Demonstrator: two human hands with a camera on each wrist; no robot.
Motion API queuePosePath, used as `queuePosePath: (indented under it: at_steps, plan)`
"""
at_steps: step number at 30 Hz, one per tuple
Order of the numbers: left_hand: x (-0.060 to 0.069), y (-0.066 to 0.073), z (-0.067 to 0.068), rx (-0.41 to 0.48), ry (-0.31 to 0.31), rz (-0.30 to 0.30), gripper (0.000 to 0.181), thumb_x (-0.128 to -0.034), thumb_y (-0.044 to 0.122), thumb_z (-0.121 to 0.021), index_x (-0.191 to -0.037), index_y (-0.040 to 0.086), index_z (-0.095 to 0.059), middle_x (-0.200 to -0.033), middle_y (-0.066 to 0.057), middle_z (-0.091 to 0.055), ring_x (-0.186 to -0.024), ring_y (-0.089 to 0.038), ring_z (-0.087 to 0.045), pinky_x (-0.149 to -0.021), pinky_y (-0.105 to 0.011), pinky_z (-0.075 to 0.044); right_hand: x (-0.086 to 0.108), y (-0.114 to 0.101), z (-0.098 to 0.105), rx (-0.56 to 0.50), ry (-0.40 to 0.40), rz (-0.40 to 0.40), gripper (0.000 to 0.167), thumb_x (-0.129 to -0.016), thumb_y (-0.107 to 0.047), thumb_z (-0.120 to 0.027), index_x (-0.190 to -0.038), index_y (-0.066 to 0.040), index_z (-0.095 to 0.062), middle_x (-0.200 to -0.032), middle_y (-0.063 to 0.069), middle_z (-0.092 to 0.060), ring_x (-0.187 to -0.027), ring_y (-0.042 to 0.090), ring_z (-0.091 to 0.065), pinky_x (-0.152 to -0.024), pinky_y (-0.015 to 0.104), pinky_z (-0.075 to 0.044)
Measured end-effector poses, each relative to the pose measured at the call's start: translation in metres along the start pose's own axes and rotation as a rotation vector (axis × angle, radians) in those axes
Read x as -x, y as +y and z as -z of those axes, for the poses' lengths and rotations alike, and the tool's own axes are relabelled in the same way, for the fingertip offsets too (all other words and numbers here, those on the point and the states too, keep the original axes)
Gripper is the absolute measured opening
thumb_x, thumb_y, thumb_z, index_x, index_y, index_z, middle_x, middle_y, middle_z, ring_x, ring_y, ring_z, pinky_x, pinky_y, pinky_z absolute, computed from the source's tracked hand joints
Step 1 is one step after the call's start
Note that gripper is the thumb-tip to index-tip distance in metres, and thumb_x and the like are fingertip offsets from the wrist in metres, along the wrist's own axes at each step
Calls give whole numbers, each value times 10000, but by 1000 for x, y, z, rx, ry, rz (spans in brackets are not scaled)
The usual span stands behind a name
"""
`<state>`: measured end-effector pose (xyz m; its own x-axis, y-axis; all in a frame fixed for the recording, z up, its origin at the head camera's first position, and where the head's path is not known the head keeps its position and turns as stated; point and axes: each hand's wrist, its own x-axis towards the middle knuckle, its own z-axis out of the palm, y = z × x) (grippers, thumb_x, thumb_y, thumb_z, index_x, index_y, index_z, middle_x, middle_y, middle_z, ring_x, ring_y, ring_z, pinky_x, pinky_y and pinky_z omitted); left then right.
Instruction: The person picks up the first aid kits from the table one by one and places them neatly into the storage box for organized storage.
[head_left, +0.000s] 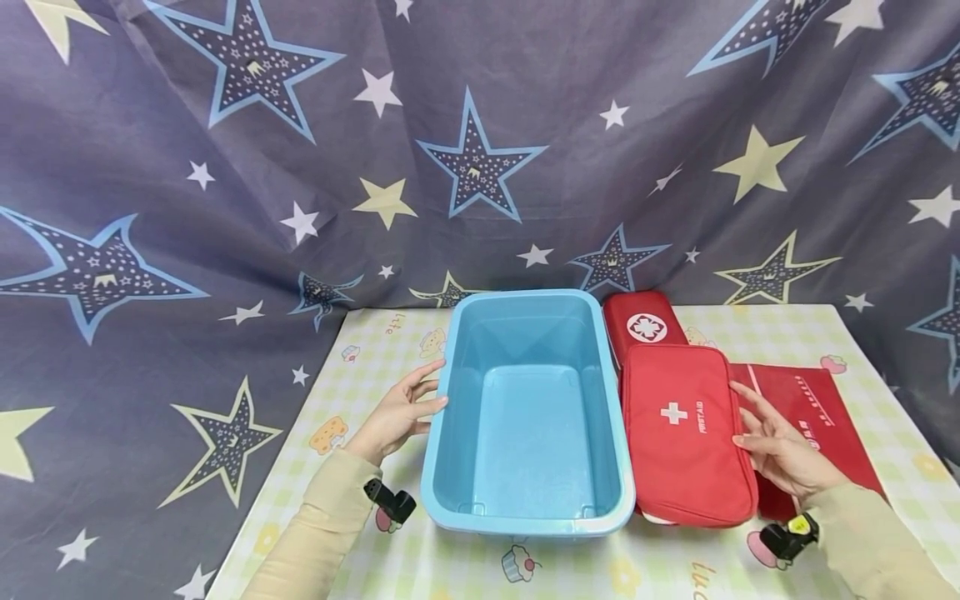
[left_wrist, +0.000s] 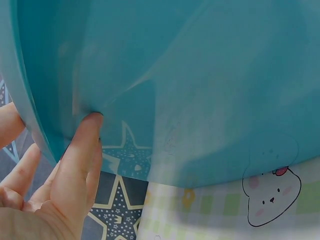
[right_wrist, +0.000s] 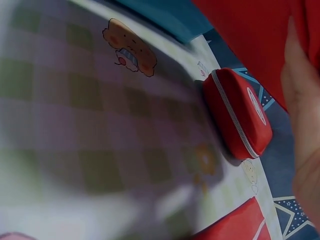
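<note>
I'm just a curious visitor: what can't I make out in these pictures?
First aid bag: its inside, head view; its front cover hides it.
Red case: its near end, head view; the bag is in front.
Flat red piece: its left part, head view, behind the bag and right grip; its fine print is too small to read.
Blue tub: cut off by the picture's edges, left wrist view.
</note>
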<state>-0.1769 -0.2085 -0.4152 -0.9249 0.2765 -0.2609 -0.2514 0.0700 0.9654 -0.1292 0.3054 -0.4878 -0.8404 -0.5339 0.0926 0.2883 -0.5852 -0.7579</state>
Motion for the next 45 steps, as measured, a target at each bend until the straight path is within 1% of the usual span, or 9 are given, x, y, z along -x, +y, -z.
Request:
queuePosePath:
  at_steps: [7, 9, 15, 22, 27, 32, 36, 41, 45]
  plan:
    - [0, 0, -1, -6, 1, -2, 654, -916, 34, -585, -1489, 146, -291, -1379, -200, -414, -903, -123, -621, -743, -365, -569, 1, -3, -2, -8, 8, 4, 701, -943, 160, -250, -1439, -331, -310, -1307, -40, -558, -1135, 197, -606, -880, 400, -518]
    - [0, 0, -1, -8, 2, -3, 655, -915, 31, -584, -1490, 143, -290, -1379, -201, -416, -903, -123, -621, -744, -369, -569, 1, -4, -1, -17, -8, 13, 703, -940, 166, -242, -1441, -322, -315, -1312, -35, -556, -1141, 199, -603, -886, 397, -514]
    - [1, 1, -1, -6, 6, 1, 652, -915, 28, -583, -1488, 147, -294, -1380, -200, -418, -913, -126, -620, -749, -380, -570, 0, -7, 2, -66, -103, 48, 738, -925, 193, -190, -1464, -300, -296, -1360, -29, -523, -1187, 212, -574, -912, 400, -495]
    - [0, 2, -1, -4, 6, -5, 654, -910, 35, -595, -1484, 144, -301, -1375, -202, -424, -922, -129, -620, -749, -383, -569, 1, -9, 2, -86, -101, 66, 744, -920, 197, -163, -1465, -289, -303, -1380, -38, -511, -1198, 212, -564, -915, 404, -494]
    - [0, 1, 0, -11, 5, 3, 656, -913, 37, -592, -1487, 153, -297, -1389, -199, -413, -920, -123, -618, -750, -371, -567, 1, -12, 1, -119, -141, 88, 755, -910, 207, -146, -1478, -269, -289, -1404, -34, -485, -1219, 215, -546, -934, 399, -484]
    - [0, 0, 0, -13, 5, 1, 652, -918, 42, -586, -1489, 148, -290, -1390, -203, -410, -918, -119, -617, -751, -366, -566, 0, -15, -1, -143, -176, 119, 745, -907, 212, -124, -1484, -238, -270, -1412, 9, -474, -1222, 243, -542, -942, 410, -475]
    - [1, 1, 0, -2, 3, 1, 654, -917, 35, -583, -1490, 146, -288, -1394, -209, -403, -916, -117, -617, -750, -368, -567, 1, -18, -2, -153, -179, 137, 736, -916, 205, -119, -1489, -234, -261, -1399, 34, -481, -1208, 260, -553, -938, 406, -477]
    - [2, 2, -1, 11, 5, 4, 656, -914, 33, -587, -1488, 146, -291, -1399, -225, -389, -909, -115, -617, -743, -366, -569, 1, -20, -4, -165, -159, 144, 729, -923, 200, -130, -1482, -242, -283, -1388, 35, -494, -1215, 255, -549, -933, 403, -482]
    - [3, 3, -1, 13, 7, 0, 657, -910, 34, -592, -1486, 147, -298, -1384, -215, -405, -903, -116, -619, -740, -366, -571, 1, -21, -5, -166, -149, 148, 728, -923, 200, -130, -1479, -242, -290, -1380, 41, -504, -1214, 259, -551, -925, 411, -484]
